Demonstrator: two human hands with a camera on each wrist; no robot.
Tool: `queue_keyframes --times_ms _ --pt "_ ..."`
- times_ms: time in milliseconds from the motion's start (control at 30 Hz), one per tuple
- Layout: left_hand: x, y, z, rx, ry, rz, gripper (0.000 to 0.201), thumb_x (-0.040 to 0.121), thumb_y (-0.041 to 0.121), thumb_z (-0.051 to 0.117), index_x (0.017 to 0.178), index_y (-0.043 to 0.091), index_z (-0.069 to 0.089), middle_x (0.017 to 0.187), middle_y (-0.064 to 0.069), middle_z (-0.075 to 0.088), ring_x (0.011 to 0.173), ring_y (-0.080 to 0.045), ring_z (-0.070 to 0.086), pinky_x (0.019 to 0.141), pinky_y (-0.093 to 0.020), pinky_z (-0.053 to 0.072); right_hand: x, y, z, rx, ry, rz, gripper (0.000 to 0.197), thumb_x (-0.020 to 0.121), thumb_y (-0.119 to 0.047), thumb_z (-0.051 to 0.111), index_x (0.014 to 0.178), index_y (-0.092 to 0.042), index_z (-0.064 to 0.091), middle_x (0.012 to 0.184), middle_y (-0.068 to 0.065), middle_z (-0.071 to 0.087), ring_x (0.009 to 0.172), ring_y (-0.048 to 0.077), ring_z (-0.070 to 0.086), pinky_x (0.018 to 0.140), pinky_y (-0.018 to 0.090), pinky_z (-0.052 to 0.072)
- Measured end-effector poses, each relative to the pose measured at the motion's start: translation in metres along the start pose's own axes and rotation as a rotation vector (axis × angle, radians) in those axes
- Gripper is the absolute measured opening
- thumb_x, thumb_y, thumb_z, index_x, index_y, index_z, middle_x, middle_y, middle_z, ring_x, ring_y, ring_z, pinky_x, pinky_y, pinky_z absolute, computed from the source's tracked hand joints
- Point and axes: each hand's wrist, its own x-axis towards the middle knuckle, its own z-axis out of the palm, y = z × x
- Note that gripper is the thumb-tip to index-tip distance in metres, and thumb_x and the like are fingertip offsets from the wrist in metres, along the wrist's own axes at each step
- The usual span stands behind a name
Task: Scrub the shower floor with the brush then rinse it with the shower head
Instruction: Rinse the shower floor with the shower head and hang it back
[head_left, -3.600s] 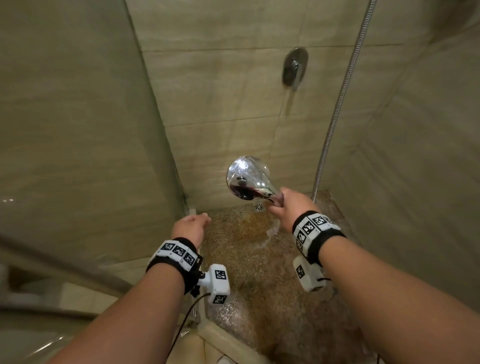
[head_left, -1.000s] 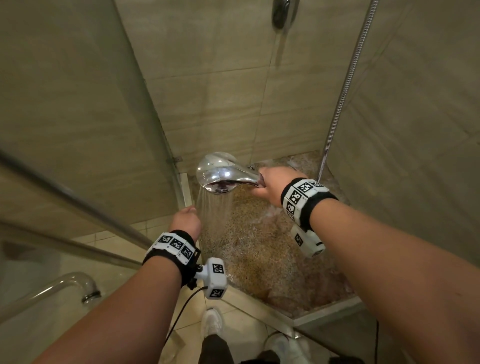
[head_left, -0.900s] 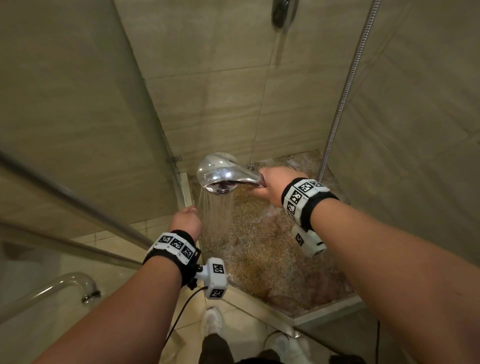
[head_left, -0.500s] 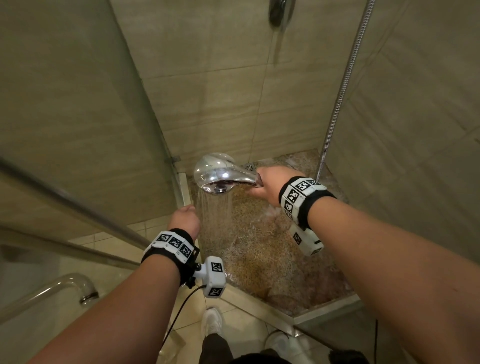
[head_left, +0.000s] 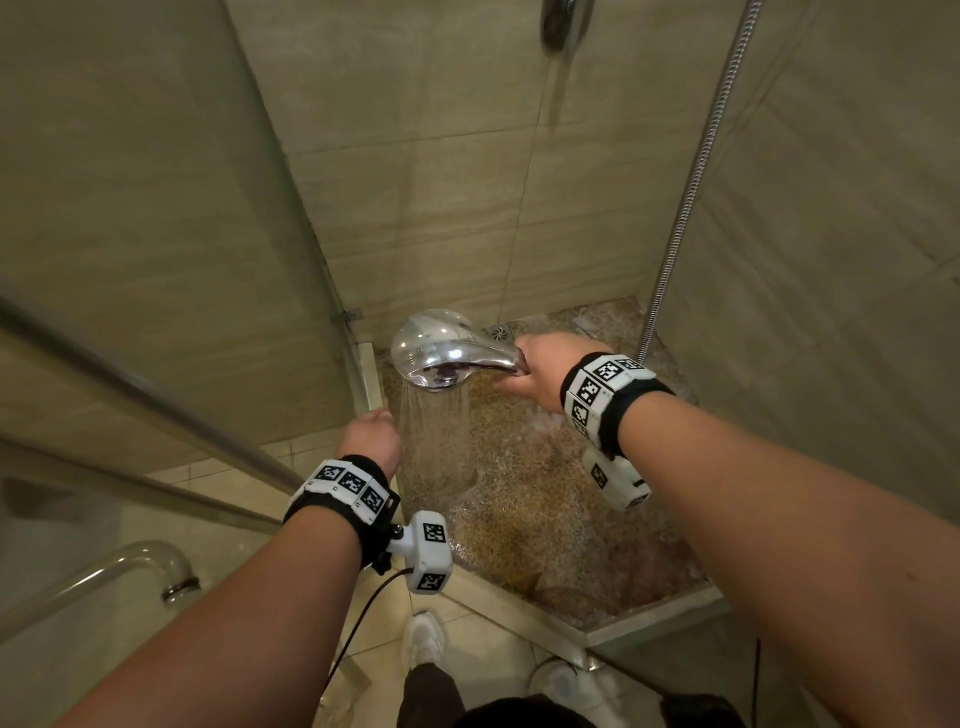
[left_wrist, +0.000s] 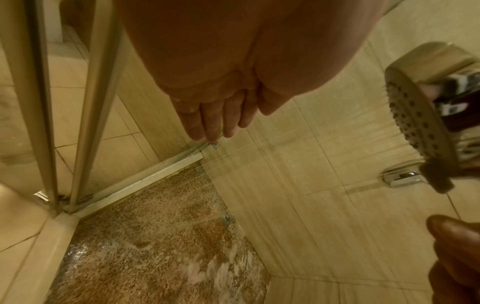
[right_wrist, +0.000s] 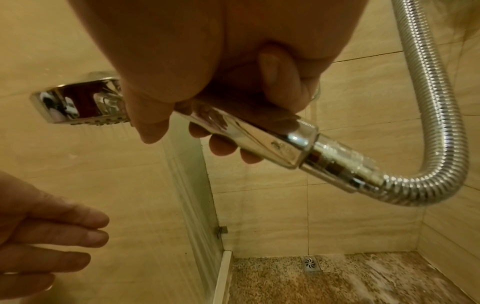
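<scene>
— Hands first: what's each one doing, going from the glass door (head_left: 171, 218) across?

— Nearest the glass door, the left hand (head_left: 370, 435) hangs idle with its fingers (left_wrist: 213, 121) straight and together, holding nothing, just beside the falling spray (head_left: 434, 441). Further from the door, the right hand (head_left: 540, 366) is wrapped round the chrome handle of the shower head (head_left: 441, 348), thumb and fingers curled fully about it.

— And the shower head itself?

— Held level above the shower floor (head_left: 545, 519), face down, close to the glass door's bottom rail. Water runs from it straight onto the speckled floor below. Its ribbed metal hose (head_left: 691, 171) climbs the wall on the side far from the door.

— So where does that put the job?

— Rinsing, I'd say. No brush shows anywhere, so I judge the scrubbing finished, though I can't confirm it. The floor is wet all over, with whitish foam streaks (left_wrist: 207, 267) lying on it, more towards the hose side than the door side.

— What's left, then?

— Sweeping the stream away from the door and over the foamy patches, pushing everything towards the drain (head_left: 500, 332) in the back corner beyond the shower head. After that, water off, by the wall handle (head_left: 558, 21) I'd guess, and the head hung up, neither of which is done.
</scene>
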Motion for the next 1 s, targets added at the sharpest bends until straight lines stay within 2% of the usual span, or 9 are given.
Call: queue_keyframes --times_ms 200,400,533,633,733,800,900,1000 --pt "0.001 -0.002 -0.001 0.002 -0.011 -0.007 0.039 0.103 0.008 0.042 0.140 0.008 0.055 0.139 -0.020 0.058 0.128 -0.039 0.055 0.107 -0.048 0.047 0.000 0.000 0.002 -0.008 -0.002 -0.008 0.041 0.094 -0.062 0.057 0.103 -0.022 0.058 0.086 -0.003 0.066 0.077 0.017 0.065 0.076 0.037 0.058" --pt "-0.002 -0.003 -0.003 -0.029 -0.011 -0.023 0.040 0.102 0.007 0.043 0.139 0.008 0.056 0.140 -0.020 0.058 0.129 -0.039 0.055 0.108 -0.049 0.046 -0.002 -0.001 0.004 -0.014 0.009 -0.018 0.035 0.094 -0.062 0.057 0.092 -0.027 0.053 0.083 -0.006 0.063 0.073 0.015 0.060 0.072 0.035 0.051" --pt "-0.010 -0.001 -0.002 -0.008 0.033 -0.032 0.039 0.103 0.015 0.042 0.140 0.012 0.057 0.143 -0.010 0.056 0.130 -0.030 0.054 0.112 -0.039 0.041 -0.004 -0.001 0.004 -0.005 0.024 -0.037 0.033 0.094 -0.062 0.058 0.085 -0.031 0.050 0.080 -0.007 0.063 0.071 0.013 0.060 0.066 0.032 0.047" --pt "-0.012 -0.002 -0.001 -0.096 0.055 -0.047 0.037 0.101 0.022 0.046 0.135 0.019 0.061 0.135 -0.009 0.063 0.123 -0.029 0.059 0.110 -0.044 0.044 -0.006 -0.001 0.005 -0.024 0.018 -0.036 0.035 0.095 -0.062 0.057 0.081 -0.031 0.046 0.079 -0.007 0.061 0.069 0.012 0.058 0.067 0.033 0.049" --pt "-0.013 -0.002 0.000 -0.107 0.053 -0.055 0.037 0.100 0.024 0.047 0.133 0.020 0.062 0.132 -0.009 0.064 0.123 -0.030 0.060 0.109 -0.047 0.045 -0.008 -0.001 0.005 -0.055 0.014 -0.028 0.038 0.094 -0.064 0.056 0.082 -0.029 0.046 0.079 -0.006 0.061 0.070 0.014 0.059 0.069 0.034 0.052" --pt "-0.013 -0.001 -0.001 -0.081 0.034 -0.048 0.038 0.101 0.019 0.046 0.136 0.017 0.060 0.135 -0.011 0.063 0.123 -0.031 0.059 0.108 -0.047 0.046 -0.009 0.000 0.005 -0.068 0.007 -0.024 0.040 0.094 -0.064 0.055 0.080 -0.029 0.045 0.079 -0.006 0.060 0.068 0.012 0.056 0.068 0.034 0.051" --pt "-0.011 -0.001 -0.001 -0.053 -0.018 -0.032 0.040 0.102 0.005 0.043 0.139 0.007 0.055 0.139 -0.021 0.058 0.127 -0.040 0.055 0.107 -0.048 0.047 -0.012 0.001 0.005 -0.081 -0.003 -0.025 0.039 0.095 -0.064 0.054 0.082 -0.027 0.046 0.080 -0.005 0.062 0.069 0.013 0.058 0.062 0.031 0.048" --pt "-0.015 0.001 0.002 -0.072 0.025 -0.036 0.039 0.103 0.010 0.044 0.139 0.011 0.057 0.137 -0.015 0.060 0.121 -0.033 0.060 0.106 -0.043 0.048 -0.013 0.002 0.005 -0.087 -0.001 -0.028 0.040 0.095 -0.065 0.054 0.083 -0.027 0.048 0.080 -0.005 0.063 0.070 0.014 0.060 0.061 0.032 0.047"
